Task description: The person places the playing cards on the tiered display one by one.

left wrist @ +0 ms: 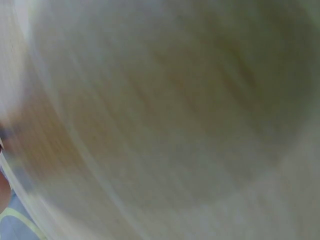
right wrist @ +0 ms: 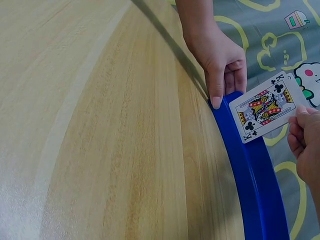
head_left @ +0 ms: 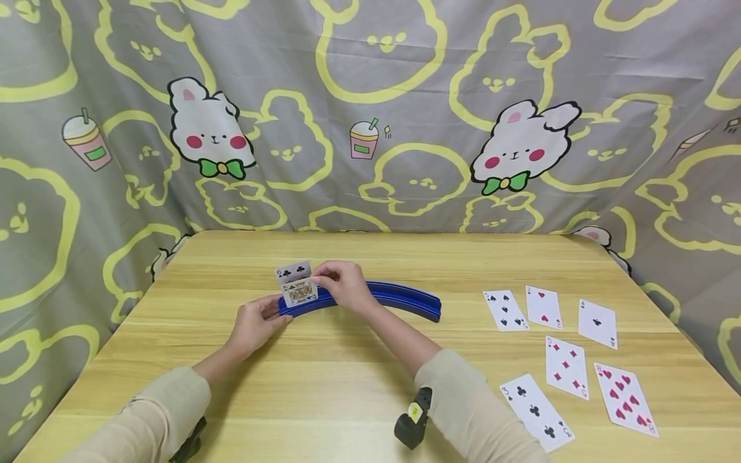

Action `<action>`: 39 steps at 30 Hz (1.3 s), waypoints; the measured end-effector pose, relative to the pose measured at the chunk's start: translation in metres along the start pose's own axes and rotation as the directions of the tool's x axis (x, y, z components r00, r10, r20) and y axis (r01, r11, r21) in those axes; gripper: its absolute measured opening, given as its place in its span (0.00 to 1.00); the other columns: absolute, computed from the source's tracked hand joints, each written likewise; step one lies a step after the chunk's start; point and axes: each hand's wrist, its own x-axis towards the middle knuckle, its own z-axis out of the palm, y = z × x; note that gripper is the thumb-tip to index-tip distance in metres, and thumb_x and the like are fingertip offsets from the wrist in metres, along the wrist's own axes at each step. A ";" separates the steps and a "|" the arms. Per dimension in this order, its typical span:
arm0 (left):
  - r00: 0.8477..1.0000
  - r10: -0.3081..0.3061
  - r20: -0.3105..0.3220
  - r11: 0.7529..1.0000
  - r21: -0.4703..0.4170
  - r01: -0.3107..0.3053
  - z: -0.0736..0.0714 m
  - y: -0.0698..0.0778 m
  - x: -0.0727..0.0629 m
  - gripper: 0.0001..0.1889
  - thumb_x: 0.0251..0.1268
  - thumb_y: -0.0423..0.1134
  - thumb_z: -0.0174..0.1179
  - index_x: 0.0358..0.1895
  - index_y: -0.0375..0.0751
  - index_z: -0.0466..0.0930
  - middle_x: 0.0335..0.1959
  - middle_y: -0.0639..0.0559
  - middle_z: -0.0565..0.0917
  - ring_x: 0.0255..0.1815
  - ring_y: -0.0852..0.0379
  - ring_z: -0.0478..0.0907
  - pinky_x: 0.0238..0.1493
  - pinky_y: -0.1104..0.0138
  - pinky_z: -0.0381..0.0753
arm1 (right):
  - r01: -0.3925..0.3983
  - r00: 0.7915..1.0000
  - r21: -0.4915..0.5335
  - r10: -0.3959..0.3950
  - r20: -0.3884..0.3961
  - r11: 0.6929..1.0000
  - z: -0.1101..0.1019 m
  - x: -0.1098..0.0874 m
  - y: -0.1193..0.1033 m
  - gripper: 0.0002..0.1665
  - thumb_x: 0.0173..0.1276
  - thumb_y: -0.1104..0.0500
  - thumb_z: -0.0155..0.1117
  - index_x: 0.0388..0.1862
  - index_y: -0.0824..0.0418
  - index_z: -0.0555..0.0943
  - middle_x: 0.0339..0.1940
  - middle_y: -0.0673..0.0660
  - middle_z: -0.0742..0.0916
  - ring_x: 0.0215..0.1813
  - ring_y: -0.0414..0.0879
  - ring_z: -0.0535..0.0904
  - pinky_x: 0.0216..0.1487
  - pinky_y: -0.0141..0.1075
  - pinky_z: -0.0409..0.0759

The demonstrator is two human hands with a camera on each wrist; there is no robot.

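A curved blue card holder lies on the table. My left hand grips its left end, thumb along the front side in the right wrist view. Between thumb and fingers, my right hand pinches the edge of a king of clubs. That card is tilted, its lower edge at the holder's groove near the left end. Behind it stands a six of clubs, its lower part hidden by the king. The left wrist view has mostly blurred tabletop, with a bit of finger at its left edge.
Several face-up cards lie apart on the right of the table, among them a three of clubs, a two of hearts and an eight of hearts. A patterned grey curtain hangs behind the table and along both sides.
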 end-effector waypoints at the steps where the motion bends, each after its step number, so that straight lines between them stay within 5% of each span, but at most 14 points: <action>1: 1.000 0.001 0.000 1.000 0.003 -0.001 0.000 0.000 0.000 0.20 0.52 0.22 0.62 0.51 0.18 0.73 0.46 0.24 0.79 0.48 0.35 0.80 0.45 0.69 0.86 | 0.000 1.000 0.000 0.000 0.001 1.000 0.000 0.000 0.000 0.06 0.61 0.65 0.63 0.32 0.68 0.84 0.30 0.62 0.87 0.24 0.33 0.70 0.22 0.19 0.72; 39: 1.000 -0.018 0.003 1.000 0.007 0.018 0.000 0.004 -0.003 0.21 0.52 0.23 0.62 0.51 0.19 0.73 0.47 0.24 0.78 0.49 0.35 0.79 0.45 0.68 0.86 | -0.021 0.999 -0.017 0.022 0.026 1.000 0.000 0.001 -0.002 0.06 0.61 0.64 0.63 0.31 0.67 0.84 0.31 0.61 0.87 0.24 0.35 0.70 0.22 0.19 0.70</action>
